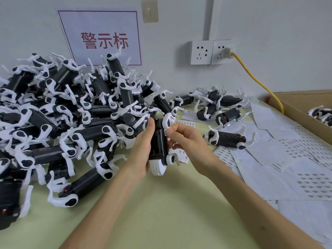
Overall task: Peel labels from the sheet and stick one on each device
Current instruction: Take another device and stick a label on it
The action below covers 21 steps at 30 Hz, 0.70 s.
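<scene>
Two grips are working together above the middle of the tabletop (161,203). The left grip (143,148) is wrapping its fingers round a black-and-white device (159,142), with the thumb lying along the upper left edge. It is holding the device lengthwise, white end toward the person. The right grip (186,146) is pinching a small white label (166,132) between thumb and forefinger, right at the device's upper right edge. Whether the label is already sticking there, I cannot tell.

Just beyond and under the right grip, a label sheet (224,156) is lying flat with small printed labels in rows. Farther right of that grip, more sheets (305,177) are overlapping one another, some blank, some printed. A second device (228,140) is lying on the papers just right of the right grip. A small cluster (221,106) is sitting beyond it, toward the wall.

Left of the left grip, a heap of devices (62,114) is piling high, its near edge close to the held one. Far right, a cardboard box (296,106) is holding a few more. Beyond both grips, a yellow cable (255,78) is running from a wall socket (212,52) down toward the box. A sign (100,38) with red characters is hanging left of the socket.
</scene>
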Each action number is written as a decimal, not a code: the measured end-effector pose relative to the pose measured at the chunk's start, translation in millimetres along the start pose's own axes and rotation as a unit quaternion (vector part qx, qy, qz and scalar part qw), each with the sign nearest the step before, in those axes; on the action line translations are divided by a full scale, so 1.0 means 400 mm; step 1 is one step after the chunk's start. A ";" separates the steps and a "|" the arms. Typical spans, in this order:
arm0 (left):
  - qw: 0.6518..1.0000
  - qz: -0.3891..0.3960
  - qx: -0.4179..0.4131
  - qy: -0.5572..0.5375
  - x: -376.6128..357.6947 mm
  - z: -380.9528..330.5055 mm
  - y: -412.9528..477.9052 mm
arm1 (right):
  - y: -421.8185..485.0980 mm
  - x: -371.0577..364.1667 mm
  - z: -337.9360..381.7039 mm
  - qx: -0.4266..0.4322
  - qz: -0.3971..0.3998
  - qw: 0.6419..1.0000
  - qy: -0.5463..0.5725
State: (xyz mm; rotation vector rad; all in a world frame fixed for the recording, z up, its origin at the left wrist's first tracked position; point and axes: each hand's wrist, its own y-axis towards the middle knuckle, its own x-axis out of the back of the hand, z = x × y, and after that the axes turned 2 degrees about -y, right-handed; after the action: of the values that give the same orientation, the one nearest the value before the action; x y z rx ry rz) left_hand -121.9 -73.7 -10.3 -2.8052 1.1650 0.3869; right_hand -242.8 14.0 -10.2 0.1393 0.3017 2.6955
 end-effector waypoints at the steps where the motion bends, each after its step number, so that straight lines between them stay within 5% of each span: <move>1: 1.000 -0.004 -0.002 0.003 0.000 0.002 0.001 | 0.001 -0.001 0.000 0.000 -0.002 1.000 0.001; 21: 0.999 -0.035 -0.027 0.019 0.005 0.011 0.013 | 0.006 0.000 -0.016 -0.028 -0.043 0.999 -0.011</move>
State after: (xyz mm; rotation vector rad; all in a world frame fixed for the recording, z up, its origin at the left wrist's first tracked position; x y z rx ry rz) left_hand -125.1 -78.1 -15.1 -2.9030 1.0764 0.3661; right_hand -244.6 10.7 -15.8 0.1361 0.2196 2.6134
